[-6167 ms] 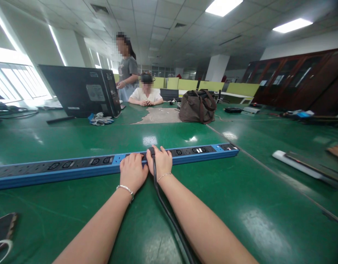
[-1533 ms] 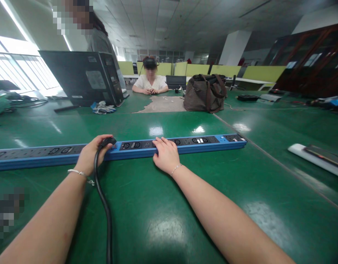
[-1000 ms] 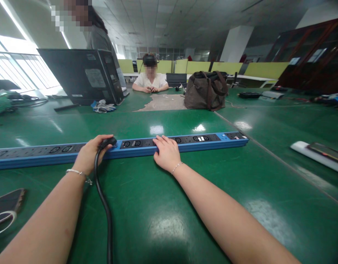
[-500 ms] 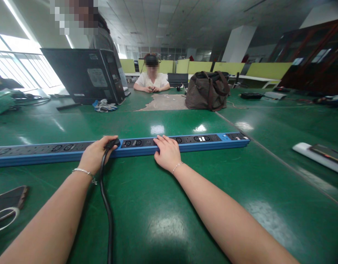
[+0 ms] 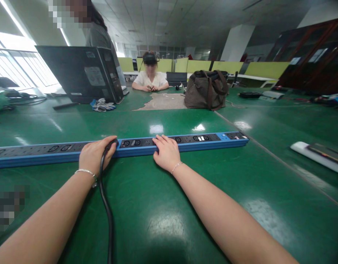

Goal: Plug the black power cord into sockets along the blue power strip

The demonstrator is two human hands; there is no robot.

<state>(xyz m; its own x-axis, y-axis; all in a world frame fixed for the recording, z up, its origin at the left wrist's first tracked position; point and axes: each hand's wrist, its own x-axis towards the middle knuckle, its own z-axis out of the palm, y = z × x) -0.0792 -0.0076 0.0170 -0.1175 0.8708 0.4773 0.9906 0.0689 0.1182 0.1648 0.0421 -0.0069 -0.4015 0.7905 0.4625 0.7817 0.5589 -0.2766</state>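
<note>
A long blue power strip (image 5: 138,150) with black sockets lies across the green table in front of me. My left hand (image 5: 95,154) is closed around a black plug (image 5: 107,146) at the strip's top, near the middle. Its black cable (image 5: 107,212) hangs from the hand and runs toward me over the table. The plug's tip is hidden by my fingers, so I cannot tell how far it sits in a socket. Right of it, my right hand (image 5: 168,152) grips the strip, fingers over the top and thumb along the front side.
Behind the strip stand a black computer case (image 5: 72,75), gloves (image 5: 102,105) and a brown bag (image 5: 206,90). A person (image 5: 150,79) sits across the table; another stands behind the case. A white and dark device (image 5: 320,157) lies at the right, a blurred-out object (image 5: 6,211) at the left.
The view has shifted slightly. My left fingers have closed farther over the plug, which shows less now. My right hand stays in place on the power strip.
</note>
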